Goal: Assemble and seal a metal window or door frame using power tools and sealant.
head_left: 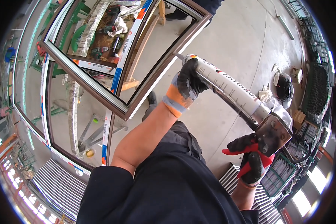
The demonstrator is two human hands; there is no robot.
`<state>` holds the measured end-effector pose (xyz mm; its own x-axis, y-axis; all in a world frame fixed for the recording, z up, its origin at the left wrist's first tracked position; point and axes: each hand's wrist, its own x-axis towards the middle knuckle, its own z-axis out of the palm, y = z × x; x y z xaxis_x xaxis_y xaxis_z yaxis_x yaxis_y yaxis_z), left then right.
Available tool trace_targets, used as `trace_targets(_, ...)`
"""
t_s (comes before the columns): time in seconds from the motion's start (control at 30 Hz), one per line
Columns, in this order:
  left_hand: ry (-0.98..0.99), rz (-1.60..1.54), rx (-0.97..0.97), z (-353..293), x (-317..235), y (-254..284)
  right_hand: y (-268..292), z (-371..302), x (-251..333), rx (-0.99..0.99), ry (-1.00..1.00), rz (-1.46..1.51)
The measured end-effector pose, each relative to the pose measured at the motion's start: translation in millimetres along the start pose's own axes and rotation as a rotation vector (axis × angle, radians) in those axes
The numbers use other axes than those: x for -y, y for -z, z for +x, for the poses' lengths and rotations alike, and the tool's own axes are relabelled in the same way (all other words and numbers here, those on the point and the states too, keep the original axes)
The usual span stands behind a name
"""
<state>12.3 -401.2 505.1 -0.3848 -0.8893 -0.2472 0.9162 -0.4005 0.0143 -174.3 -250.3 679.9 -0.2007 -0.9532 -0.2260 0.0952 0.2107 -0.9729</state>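
A caulking gun (pixel 267 136) loaded with a white sealant cartridge (pixel 227 83) slants across the view to the right of my body. My left hand (pixel 190 80), in a black, grey and orange glove, is wrapped round the front of the gun just behind the nozzle (pixel 180 56). The gun's red handle (pixel 265 159) is in the closed grip of my gloved right hand (pixel 252 162). The nozzle tip points at the outer edge of a brown window frame (pixel 158 78); whether it touches I cannot tell.
A second frame with printed tape (pixel 105 140) lies beneath the brown one, over a trestle (pixel 91 136). Power tools and rags sit on a wooden board (pixel 100 50) behind. Another person's dark clothing (pixel 205 5) shows at the top. A black bundle (pixel 284 89) and boxes stand right.
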Motion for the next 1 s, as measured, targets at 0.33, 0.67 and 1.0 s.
trace_targets(0.33, 0.040, 0.077, -0.061, -59.5, -16.6, 11.7, -42.2, -59.6, -11.6, -0.071, -0.058, 0.010)
trace_targets(0.67, 0.147, 0.006, -0.007, -128.5, -36.9, 31.6, -78.9, -128.5, -28.5, -0.130, -0.055, 0.147)
trace_targets(1.0, 0.191, 0.058, -0.011, -180.9, -49.8, 46.8, -101.0, -183.4, -40.0, -0.194, -0.106, 0.169)
